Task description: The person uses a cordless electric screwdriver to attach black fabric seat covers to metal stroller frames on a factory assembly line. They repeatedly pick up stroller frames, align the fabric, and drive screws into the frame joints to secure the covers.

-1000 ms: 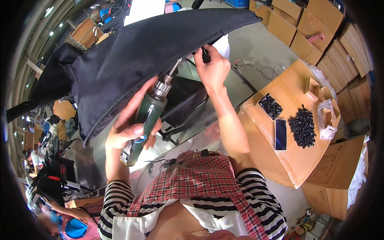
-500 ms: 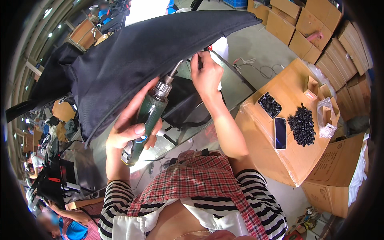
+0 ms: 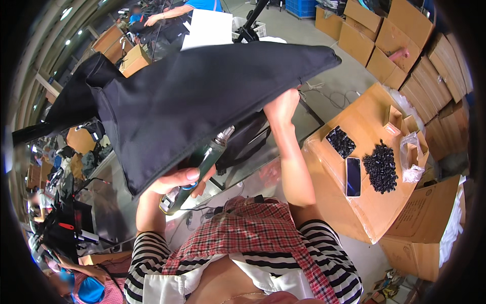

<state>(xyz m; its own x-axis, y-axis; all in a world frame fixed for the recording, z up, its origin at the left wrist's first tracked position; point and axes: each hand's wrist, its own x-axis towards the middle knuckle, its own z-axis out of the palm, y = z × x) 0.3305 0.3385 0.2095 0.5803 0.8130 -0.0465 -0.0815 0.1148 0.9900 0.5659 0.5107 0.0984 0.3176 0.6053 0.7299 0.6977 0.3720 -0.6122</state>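
**Driver held under the black fabric panel**

Cardboard cartons ring a busy workshop floor, stacked along the upper right, with other workers bent over benches at the upper left. Across the upper middle of the frame spreads a large black fabric panel [image 3: 202,96], lifted above a metal workbench [image 3: 253,167]. The left hand [image 3: 177,182] is clenched round a green electric screwdriver [image 3: 200,169], whose metal nose points up and right, its tip hidden under the panel's lower edge. The right hand [image 3: 281,106] reaches up beneath the panel's right part; its fingers are hidden by the cloth, so whether it grips the cloth or only props it up cannot be told. At right centre a cardboard box top [image 3: 364,202] carries two heaps of small black parts [image 3: 379,164] and a dark phone [image 3: 353,176].

The step in hand looks like fastening work on the panel's underside. The next move probably calls for steadying the cloth and lining the driver tip on its fixing point.
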